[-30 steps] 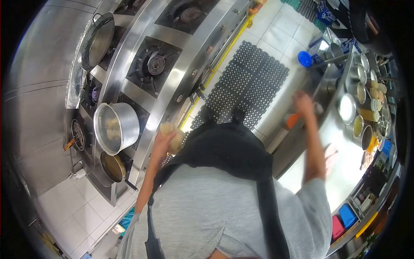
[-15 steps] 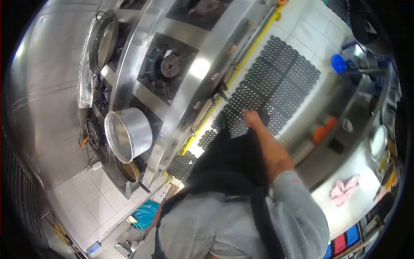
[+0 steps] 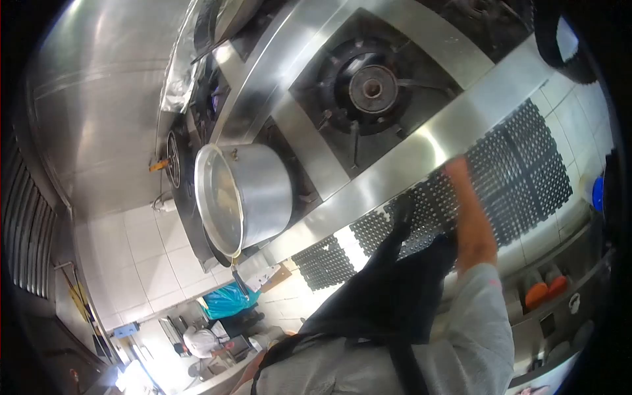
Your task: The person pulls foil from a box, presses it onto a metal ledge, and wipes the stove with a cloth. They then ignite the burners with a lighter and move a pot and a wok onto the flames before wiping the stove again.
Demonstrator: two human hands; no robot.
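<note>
My right hand (image 3: 455, 166) is at the stove's front edge (image 3: 421, 155), low beside the steel rim. It is small and blurred, so its fingers cannot be made out, nor whether it touches the edge. Nearest to it on the stove top is a bare gas burner (image 3: 372, 89) with a black cast-iron grate. A large aluminium pot (image 3: 263, 187) stands further left, with liquid and pale pieces inside. My left hand is out of view; only a sliver of that arm shows at the bottom.
Black perforated mats (image 3: 520, 171) cover the tiled floor along the stove. A pan handle (image 3: 240, 283) juts out below the pot. Another person (image 3: 201, 342) in white is at the lower left, near a teal plastic bag (image 3: 230, 301). A steel shelf unit (image 3: 520, 316) stands at right.
My view has turned and come closer to the stove, so the pot and burner look larger. My right hand has moved from over the floor mats to the stove's front edge.
</note>
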